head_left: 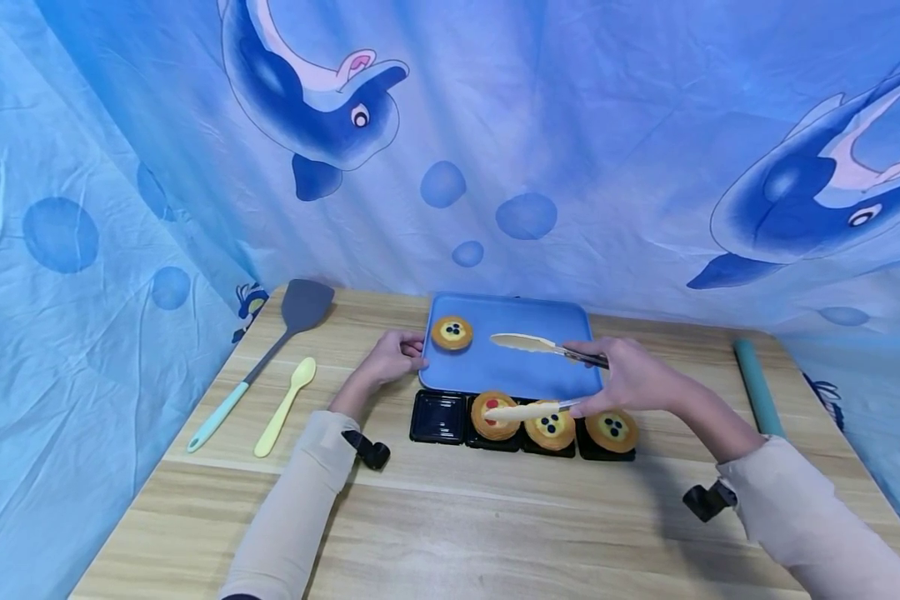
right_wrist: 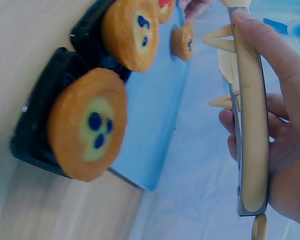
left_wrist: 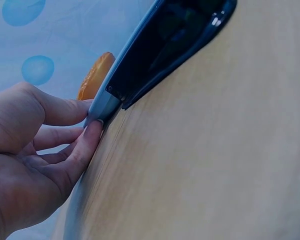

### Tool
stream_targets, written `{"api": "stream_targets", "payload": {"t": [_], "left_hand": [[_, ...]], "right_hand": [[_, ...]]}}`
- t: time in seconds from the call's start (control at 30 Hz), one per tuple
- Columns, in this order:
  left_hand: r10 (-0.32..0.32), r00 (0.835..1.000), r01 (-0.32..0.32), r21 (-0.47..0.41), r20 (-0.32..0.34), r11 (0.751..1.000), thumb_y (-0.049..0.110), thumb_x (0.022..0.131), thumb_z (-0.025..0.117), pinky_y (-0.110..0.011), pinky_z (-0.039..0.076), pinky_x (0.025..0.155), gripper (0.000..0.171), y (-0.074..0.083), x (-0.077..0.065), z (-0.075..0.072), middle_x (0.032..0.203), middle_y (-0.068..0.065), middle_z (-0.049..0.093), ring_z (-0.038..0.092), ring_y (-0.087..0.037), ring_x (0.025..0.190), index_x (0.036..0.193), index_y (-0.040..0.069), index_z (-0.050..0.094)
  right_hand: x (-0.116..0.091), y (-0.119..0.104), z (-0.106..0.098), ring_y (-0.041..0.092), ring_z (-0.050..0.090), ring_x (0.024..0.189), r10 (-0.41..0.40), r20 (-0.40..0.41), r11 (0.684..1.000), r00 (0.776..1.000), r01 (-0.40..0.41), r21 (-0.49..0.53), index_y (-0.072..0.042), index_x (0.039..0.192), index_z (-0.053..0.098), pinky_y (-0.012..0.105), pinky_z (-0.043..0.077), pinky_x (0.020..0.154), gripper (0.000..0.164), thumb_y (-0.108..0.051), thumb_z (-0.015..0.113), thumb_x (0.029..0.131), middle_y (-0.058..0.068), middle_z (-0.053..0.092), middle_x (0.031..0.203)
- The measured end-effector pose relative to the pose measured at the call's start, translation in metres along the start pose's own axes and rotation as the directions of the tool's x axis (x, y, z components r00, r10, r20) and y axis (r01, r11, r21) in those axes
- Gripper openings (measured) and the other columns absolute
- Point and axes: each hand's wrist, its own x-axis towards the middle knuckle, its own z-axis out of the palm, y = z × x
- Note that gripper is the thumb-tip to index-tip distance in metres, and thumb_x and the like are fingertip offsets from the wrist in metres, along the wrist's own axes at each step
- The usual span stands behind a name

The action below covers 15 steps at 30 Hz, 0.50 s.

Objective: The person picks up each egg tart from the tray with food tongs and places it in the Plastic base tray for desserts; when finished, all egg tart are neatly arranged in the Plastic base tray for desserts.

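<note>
My left hand (head_left: 392, 357) pinches the left rim of a shallow blue tray (head_left: 483, 369), thumb above and fingers at its underside in the left wrist view. One egg tart with dark berries (head_left: 452, 333) sits at the tray's left. My right hand (head_left: 630, 377) grips beige and metal tongs (right_wrist: 252, 120) over the tray's right side. Their arms are spread, with nothing between the tips. In front of the tray, a row of black plastic boxes holds a red-topped tart (head_left: 499, 432) and two dark-berry tarts (head_left: 551, 440) (head_left: 612, 432). The leftmost box (head_left: 439, 418) contains no tart.
On the left lie a grey spatula (head_left: 306, 305) with a mint handle and a pale yellow spoon (head_left: 285, 408). A teal rolled cylinder (head_left: 756, 387) lies at the far right. A blue dolphin-printed curtain (head_left: 487, 150) hangs behind the wooden table (head_left: 480, 525).
</note>
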Motion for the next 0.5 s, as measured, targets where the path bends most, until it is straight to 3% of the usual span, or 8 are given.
{"api": "stream_targets", "payload": {"t": [0.13,0.27,0.33,0.4,0.5], "left_hand": [[0.002,1.0,-0.002,0.003,-0.003,1.0,-0.004,0.086,0.07,-0.03,0.051,0.081,0.049,-0.002,0.001,-0.001,0.109,-0.02,0.062,0.06,-0.027,0.096,0.131,-0.014,0.053],[0.006,1.0,-0.006,-0.013,-0.003,1.0,-0.004,0.086,0.07,-0.029,0.051,0.081,0.049,-0.003,0.002,-0.001,0.108,-0.019,0.062,0.06,-0.026,0.096,0.131,-0.013,0.054],[0.01,1.0,-0.01,-0.017,-0.008,1.0,-0.004,0.085,0.071,-0.03,0.051,0.081,0.048,-0.003,0.002,0.0,0.108,-0.019,0.062,0.06,-0.027,0.096,0.13,-0.013,0.055],[0.011,1.0,-0.011,-0.019,-0.015,1.0,-0.005,0.085,0.071,-0.03,0.051,0.081,0.048,-0.003,0.001,0.0,0.107,-0.019,0.062,0.06,-0.027,0.095,0.129,-0.013,0.055],[0.01,1.0,-0.01,-0.019,-0.017,1.0,-0.005,0.084,0.071,-0.03,0.051,0.082,0.047,-0.003,0.001,0.0,0.107,-0.02,0.062,0.06,-0.027,0.095,0.128,-0.013,0.056]], "right_hand": [[0.009,-0.004,-0.008,0.006,0.025,0.044,-0.015,-0.01,1.0,1.0,0.014,-0.016,-0.003,0.142,0.052,0.038,0.044,0.066,0.094,-0.049,0.088,0.07,0.022,0.06,0.131],[0.018,-0.006,-0.016,0.008,0.028,0.042,-0.016,-0.022,0.999,1.0,0.015,-0.046,-0.002,0.142,0.052,0.04,0.045,0.074,0.096,-0.054,0.086,0.069,0.026,0.057,0.133],[0.025,-0.007,-0.02,0.007,0.028,0.042,-0.01,-0.019,0.999,1.0,0.009,-0.047,-0.002,0.143,0.051,0.039,0.045,0.07,0.096,-0.053,0.087,0.069,0.023,0.068,0.111],[0.032,-0.007,-0.023,0.007,0.023,0.039,-0.001,-0.011,0.999,1.0,0.001,-0.039,-0.002,0.144,0.05,0.036,0.044,0.06,0.097,-0.051,0.088,0.069,0.015,0.065,0.077],[0.041,-0.007,-0.027,0.013,0.025,0.043,0.0,-0.007,1.0,1.0,0.0,-0.02,0.0,0.144,0.049,0.035,0.042,0.055,0.097,-0.047,0.089,0.069,0.009,0.062,0.072]]}}
